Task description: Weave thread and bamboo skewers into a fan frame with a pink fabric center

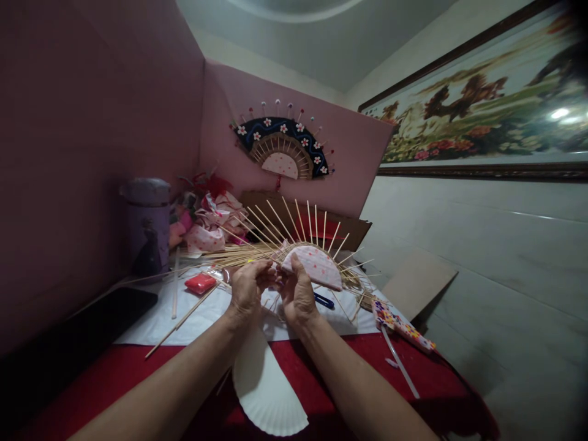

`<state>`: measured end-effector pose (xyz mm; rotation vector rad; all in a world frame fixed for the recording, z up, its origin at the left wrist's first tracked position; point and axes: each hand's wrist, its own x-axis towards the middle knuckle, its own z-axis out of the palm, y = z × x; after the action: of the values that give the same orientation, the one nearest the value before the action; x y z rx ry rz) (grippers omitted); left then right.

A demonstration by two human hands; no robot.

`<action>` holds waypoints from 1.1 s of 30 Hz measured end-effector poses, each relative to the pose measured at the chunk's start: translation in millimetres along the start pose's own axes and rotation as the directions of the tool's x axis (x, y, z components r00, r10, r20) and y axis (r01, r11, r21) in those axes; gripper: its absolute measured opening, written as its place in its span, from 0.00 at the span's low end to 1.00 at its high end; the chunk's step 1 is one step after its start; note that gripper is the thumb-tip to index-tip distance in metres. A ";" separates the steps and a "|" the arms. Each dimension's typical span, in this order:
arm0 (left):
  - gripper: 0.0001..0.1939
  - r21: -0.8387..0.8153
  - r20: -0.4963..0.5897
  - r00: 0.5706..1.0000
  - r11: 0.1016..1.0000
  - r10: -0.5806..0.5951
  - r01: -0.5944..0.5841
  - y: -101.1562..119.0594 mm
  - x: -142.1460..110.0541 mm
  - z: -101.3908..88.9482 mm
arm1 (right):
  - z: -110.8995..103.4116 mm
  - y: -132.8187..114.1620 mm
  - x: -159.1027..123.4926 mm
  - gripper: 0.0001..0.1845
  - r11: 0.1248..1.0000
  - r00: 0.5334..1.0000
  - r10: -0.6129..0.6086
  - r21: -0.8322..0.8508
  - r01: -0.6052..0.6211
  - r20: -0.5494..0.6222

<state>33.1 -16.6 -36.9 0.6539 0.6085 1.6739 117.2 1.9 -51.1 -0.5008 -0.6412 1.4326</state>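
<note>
A half-made fan (315,264) is held up over the table. It has a half-round base covered in pink dotted cloth, with several thin wooden sticks spreading from its curved edge. My right hand (298,297) grips its lower left part, thumb on the cloth face and fingers behind. My left hand (248,286) is closed by the fan's left corner, fingertips pinched together close to the right fingers. What lies between the left fingertips is too small to make out. Below my hands, a white pleated paper piece (269,392) lies over the red cloth.
A finished dark fan with flowers (285,130) hangs on the pink board (349,153). Around the table are a purple tumbler (147,233), cloth scraps (220,223), loose sticks (184,315), a red packet (201,283), a blue tool (324,300), a glue stick (399,361) and a black flat object (101,318).
</note>
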 end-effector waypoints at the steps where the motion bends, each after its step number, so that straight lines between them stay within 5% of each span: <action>1: 0.05 0.018 -0.011 1.000 1.000 -0.002 0.002 -0.6 0.7 -0.8 | -0.1 -1.0 0.6 0.16 1.000 1.000 -0.008 0.004 0.008 -0.008; 14: 0.10 0.106 0.094 0.995 0.994 -0.021 0.011 -3.4 1.8 -3.5 | 7.1 1.4 -8.9 0.15 0.993 0.991 -0.082 -0.079 0.091 0.106; 33: 0.11 0.116 0.117 0.993 0.993 -0.015 0.001 -7.3 3.2 -6.9 | 5.8 3.2 -7.6 0.12 0.986 0.991 -0.103 -0.123 0.112 0.080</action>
<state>32.8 -12.4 -46.6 0.8268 0.6261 1.5887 110.7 -5.7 -49.8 -0.5077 -0.8108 1.3181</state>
